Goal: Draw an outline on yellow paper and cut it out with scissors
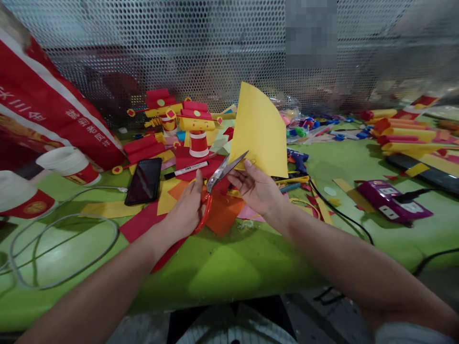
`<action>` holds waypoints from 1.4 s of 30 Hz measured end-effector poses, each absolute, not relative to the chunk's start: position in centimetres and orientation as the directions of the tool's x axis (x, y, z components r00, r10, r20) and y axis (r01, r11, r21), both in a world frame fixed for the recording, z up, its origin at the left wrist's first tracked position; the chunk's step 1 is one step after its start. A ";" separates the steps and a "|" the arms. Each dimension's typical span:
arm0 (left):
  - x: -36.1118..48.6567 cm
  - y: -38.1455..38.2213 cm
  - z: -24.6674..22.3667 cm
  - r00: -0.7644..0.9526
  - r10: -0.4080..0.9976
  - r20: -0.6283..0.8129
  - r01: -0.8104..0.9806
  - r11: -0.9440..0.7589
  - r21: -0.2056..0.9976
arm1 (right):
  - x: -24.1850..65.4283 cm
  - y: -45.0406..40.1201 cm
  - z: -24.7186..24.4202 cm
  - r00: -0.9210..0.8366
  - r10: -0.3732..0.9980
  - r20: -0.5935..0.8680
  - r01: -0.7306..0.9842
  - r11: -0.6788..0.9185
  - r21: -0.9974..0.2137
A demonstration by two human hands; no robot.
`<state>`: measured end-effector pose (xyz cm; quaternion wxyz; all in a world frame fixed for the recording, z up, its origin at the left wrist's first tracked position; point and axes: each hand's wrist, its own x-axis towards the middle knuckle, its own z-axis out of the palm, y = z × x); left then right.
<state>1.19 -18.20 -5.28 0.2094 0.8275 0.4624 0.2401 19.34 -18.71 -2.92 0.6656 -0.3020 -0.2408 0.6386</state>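
My left hand (185, 210) is closed round the red handles of a pair of scissors (207, 200). The blades stand apart at the lower left edge of a yellow paper sheet (258, 129). My right hand (258, 188) pinches this sheet near its bottom edge, thumb in front, so that it stands up and curves slightly. A small outline is drawn on the sheet close to my thumb. Beneath my hands lie red and orange paper pieces (218, 215). Behind the scissors are a black and white marker (186, 170) and a paper cup figure (198, 129) with a red hat.
A phone (144, 181) and paper cups (68, 165) lie left, before a large red bag (46, 100). On the right are a purple power strip (394, 201), a black cable (344, 217) and rolled coloured paper (409, 131). A perforated metal panel (201, 43) rises behind the green table (229, 267).
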 end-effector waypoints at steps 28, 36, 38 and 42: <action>1.6 -18.7 -3.5 0.466 0.882 0.071 0.817 -0.460 0.346 | 19.5 -18.6 -3.7 0.052 0.998 -0.028 -0.640 0.012 -0.768; 1.5 -18.5 -3.8 0.480 0.870 0.113 0.823 -0.491 0.286 | 19.3 -18.7 -3.7 0.048 0.998 -0.033 -0.636 0.005 -0.772; 1.5 -18.5 -3.8 0.473 0.874 0.107 0.831 -0.484 0.276 | 19.3 -18.7 -3.7 0.036 0.999 -0.036 -0.654 -0.004 -0.757; 1.6 -18.6 -3.6 0.475 0.874 0.103 0.839 -0.485 0.247 | 19.3 -18.8 -3.7 0.025 0.999 -0.032 -0.667 -0.007 -0.745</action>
